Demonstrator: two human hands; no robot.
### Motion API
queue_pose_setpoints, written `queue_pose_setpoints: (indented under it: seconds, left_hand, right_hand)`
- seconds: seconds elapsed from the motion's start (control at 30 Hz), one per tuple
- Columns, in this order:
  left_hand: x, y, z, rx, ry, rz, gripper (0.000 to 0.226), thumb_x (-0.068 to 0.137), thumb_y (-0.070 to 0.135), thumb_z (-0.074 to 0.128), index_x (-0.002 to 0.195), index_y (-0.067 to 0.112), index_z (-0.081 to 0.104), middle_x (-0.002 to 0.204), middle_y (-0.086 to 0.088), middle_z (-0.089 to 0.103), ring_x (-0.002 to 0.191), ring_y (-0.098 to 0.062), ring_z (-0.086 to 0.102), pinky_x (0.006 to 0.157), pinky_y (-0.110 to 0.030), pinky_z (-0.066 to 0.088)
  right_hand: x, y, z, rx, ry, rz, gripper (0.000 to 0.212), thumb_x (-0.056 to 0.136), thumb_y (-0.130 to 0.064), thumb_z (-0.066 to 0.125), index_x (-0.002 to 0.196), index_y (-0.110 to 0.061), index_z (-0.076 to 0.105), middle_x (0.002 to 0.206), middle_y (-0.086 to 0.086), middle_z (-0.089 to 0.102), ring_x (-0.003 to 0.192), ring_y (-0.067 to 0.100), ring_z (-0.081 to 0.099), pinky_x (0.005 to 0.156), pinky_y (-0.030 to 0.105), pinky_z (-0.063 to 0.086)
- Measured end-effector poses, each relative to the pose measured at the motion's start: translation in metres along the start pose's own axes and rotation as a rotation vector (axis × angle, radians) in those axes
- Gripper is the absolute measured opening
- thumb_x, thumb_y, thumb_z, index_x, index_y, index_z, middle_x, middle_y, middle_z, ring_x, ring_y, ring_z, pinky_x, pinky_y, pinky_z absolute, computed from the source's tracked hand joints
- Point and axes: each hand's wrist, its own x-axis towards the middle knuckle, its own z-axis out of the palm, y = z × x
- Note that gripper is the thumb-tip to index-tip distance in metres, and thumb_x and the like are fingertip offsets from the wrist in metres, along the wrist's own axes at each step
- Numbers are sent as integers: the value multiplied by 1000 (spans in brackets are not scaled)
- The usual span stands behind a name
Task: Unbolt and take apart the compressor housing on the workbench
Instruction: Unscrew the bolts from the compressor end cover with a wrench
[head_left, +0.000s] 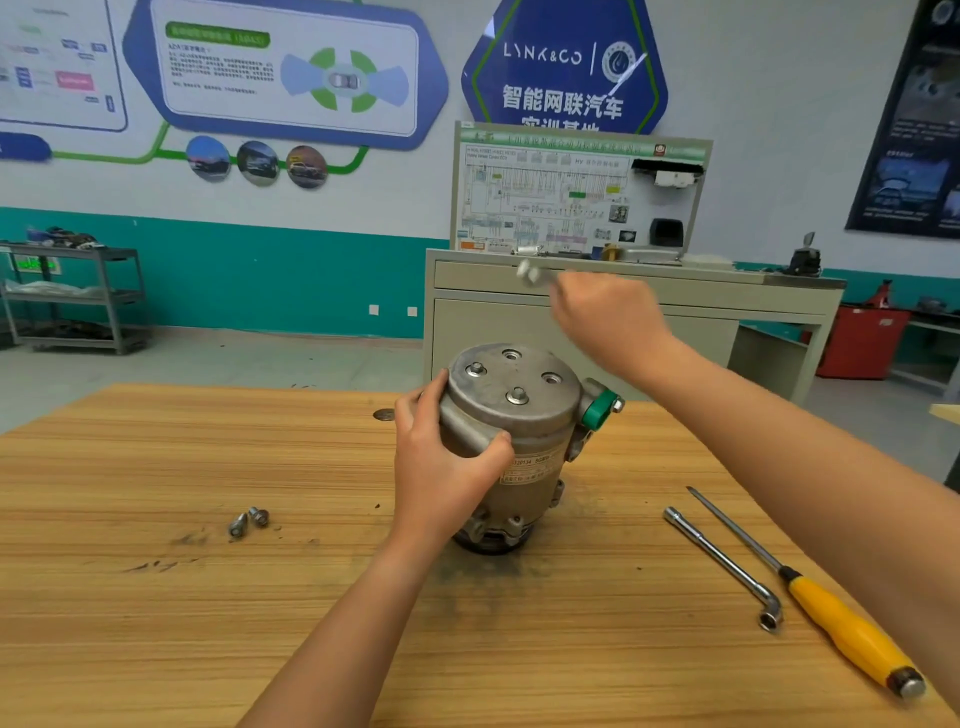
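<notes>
Workshop interior with a teal-banded wall, printed wall panels (291, 73) and a beige training bench (571, 291) at the upper centre of the frame; a grey shelf trolley (78, 296) stands at the left edge. A wooden table (156, 597) fills the lower half.

The compressor housing (524, 431) stands on end at the centre of the table. Its long axis runs near vertical, leaning slightly toward the upper left of the frame. The round end plate (488, 384) faces up, and the darker end rests on the table. On the end plate, two bolts (518, 396) sit in place and two holes (550, 378) are open. A green cap (600, 410) projects from the housing's right side, and a printed label (530, 467) faces the viewer.

The left hand (441, 467) grips the upper left flank of the housing, fingers curled over the plate's rim and thumb pressed against the front. The right hand (608, 317) is raised above and behind the housing, apart from it, its fingers closed round a bright metal piece (530, 273). Blur hides whether this is a bolt or a tool.

Two loose bolts (249, 521) lie together left of the housing. At the lower right, an L-shaped socket wrench (727, 566) lies just beside a yellow-handled screwdriver (841, 629). Both run diagonally, the screwdriver's tip toward the upper left.
</notes>
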Motion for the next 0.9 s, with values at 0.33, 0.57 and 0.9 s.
queue_pose_setpoints:
  seconds: [0.33, 0.57, 0.9]
  left_hand:
    - [-10, 9, 12, 40, 69, -18, 88, 61, 42, 67, 141, 19, 39, 117, 10, 33, 113, -4, 40, 90, -15, 40]
    - [-12, 13, 19, 85, 87, -11, 88, 62, 39, 69, 141, 15, 39, 116, 10, 32, 112, -6, 41, 88, -15, 39]
    - [-9, 14, 19, 93, 86, -8, 90, 58, 43, 65, 140, 16, 40, 118, 9, 33, 116, -10, 44, 94, -23, 43]
  right_hand:
    - [-85, -17, -42, -147, -382, 65, 57, 94, -15, 39, 142, -28, 11, 53, -4, 28, 43, 12, 24, 39, 25, 21]
    - [-76, -33, -39, -208, -390, -37, 58, 88, -5, 37, 142, -16, 20, 76, 1, 54, 83, 28, 62, 41, 28, 15]
    - [-79, -42, -41, -98, -383, 14, 55, 89, -8, 39, 141, -19, 24, 98, 4, 62, 92, 27, 58, 42, 27, 15]
